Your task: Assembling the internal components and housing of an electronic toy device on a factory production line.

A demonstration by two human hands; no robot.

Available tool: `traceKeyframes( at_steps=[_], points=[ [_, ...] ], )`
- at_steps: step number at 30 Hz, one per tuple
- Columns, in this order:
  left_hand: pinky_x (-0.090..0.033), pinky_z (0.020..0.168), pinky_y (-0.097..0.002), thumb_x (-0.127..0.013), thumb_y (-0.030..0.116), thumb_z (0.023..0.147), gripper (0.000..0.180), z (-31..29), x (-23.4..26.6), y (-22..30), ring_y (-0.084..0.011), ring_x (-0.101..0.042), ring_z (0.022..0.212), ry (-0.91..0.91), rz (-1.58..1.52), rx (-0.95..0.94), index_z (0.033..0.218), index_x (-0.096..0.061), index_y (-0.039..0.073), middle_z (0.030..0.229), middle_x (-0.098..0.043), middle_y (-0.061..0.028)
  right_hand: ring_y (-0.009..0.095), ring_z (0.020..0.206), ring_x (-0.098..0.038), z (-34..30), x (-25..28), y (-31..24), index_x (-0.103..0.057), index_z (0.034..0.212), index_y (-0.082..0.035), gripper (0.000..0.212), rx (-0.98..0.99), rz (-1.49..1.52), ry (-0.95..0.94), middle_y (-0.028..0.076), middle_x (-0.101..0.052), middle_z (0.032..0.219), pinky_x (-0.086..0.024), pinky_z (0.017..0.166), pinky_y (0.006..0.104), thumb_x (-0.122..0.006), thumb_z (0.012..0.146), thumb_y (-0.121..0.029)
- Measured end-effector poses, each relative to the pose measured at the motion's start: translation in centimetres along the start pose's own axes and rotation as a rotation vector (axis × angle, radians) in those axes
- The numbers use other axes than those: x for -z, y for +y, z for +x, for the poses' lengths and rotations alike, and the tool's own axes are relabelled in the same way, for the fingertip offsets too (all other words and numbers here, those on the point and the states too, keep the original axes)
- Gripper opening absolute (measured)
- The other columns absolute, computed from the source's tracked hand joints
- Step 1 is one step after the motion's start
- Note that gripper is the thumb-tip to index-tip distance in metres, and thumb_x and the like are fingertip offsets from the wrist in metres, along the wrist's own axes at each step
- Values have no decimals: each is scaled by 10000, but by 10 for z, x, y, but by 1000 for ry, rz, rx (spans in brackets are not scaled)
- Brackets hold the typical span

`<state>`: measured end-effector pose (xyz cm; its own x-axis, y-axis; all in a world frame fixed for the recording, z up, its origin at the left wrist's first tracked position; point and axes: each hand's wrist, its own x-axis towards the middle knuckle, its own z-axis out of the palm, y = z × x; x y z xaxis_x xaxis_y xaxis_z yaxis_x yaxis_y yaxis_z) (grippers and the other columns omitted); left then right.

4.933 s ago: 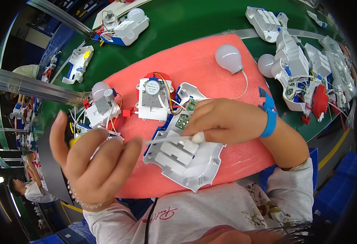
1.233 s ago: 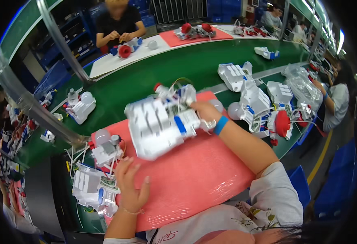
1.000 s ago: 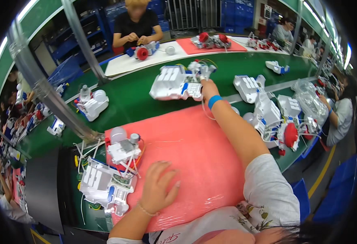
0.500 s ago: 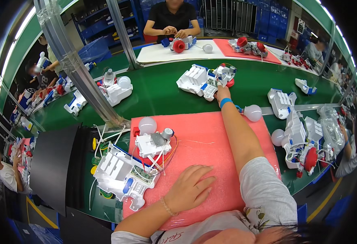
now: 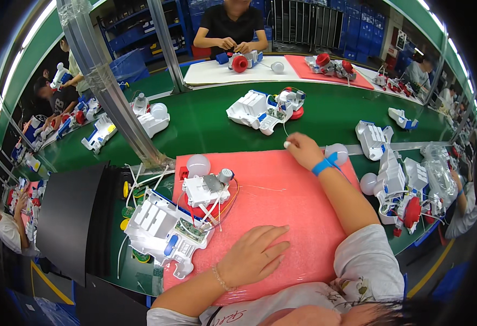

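Under left hand (image 5: 253, 255): patch of pink foam mat (image 5: 298, 212), covered from view. At mat's far edge: contact between thin wire (image 5: 285, 129) and right hand (image 5: 306, 152) too fine to tell. At mat's far right corner: white globe (image 5: 337, 150), partly behind blue wristband (image 5: 325, 164). Beyond mat's far left corner: bulb-bearing white housing (image 5: 154, 125), partly behind metal post (image 5: 108, 81). Right of mat: clear plastic bag (image 5: 438, 171), inside too blurred to tell. Straight across from mat: black-shirted co-worker (image 5: 232, 26), head cut by upper edge. Nearside of mat: pale shirt (image 5: 265, 301), cut by lower edge.

Pink mat (image 5: 282, 209), green table (image 5: 195, 127), white housing (image 5: 150, 218)
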<state>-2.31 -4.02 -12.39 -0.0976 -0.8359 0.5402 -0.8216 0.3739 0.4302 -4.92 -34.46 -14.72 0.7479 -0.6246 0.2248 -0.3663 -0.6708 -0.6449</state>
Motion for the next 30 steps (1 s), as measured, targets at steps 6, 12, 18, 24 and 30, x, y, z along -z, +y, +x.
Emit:
traceKeyframes(
  at_steps=[6,12,18,24,30],
  points=[
    [-450,804,-393,-635,120,727,269,-5,1,2,-301,-537,961,-5,2,13,985,-575,71,1157,-514,-132,306,799,-605,-36,43,9,-645,819,-25,436,-176,-437,-320,165,-635,836,-461,710,394,-548,795,-449],
    [-454,798,-388,-635,126,729,260,-2,3,4,-299,-541,954,-23,11,-3,977,-579,73,1143,-523,-130,279,1089,-494,-27,24,45,-539,1088,-45,448,-21,-636,253,134,-529,1186,-397,870,410,-602,774,-358],
    [-455,798,-387,-635,130,729,247,-1,2,1,-300,-539,948,-57,16,6,963,-585,67,1133,-527,-129,236,1150,-454,-22,-10,63,-564,1066,-89,304,95,-535,301,95,-525,1199,-321,939,440,-491,848,-288],
    [-451,803,-384,-630,132,731,245,0,-7,-4,-302,-534,942,-103,-2,-13,961,-584,63,1112,-535,-121,243,1027,-527,-23,-5,55,-615,971,-66,293,85,-393,235,95,-604,1034,-354,907,400,-488,852,-302],
    [-427,839,-395,-621,138,735,241,-4,-16,-8,-296,-519,968,-133,-5,0,958,-582,55,1083,-540,-116,261,1009,-531,-29,-5,60,-615,970,-45,299,117,-373,262,111,-603,1022,-374,894,393,-497,851,-292]
  ],
)
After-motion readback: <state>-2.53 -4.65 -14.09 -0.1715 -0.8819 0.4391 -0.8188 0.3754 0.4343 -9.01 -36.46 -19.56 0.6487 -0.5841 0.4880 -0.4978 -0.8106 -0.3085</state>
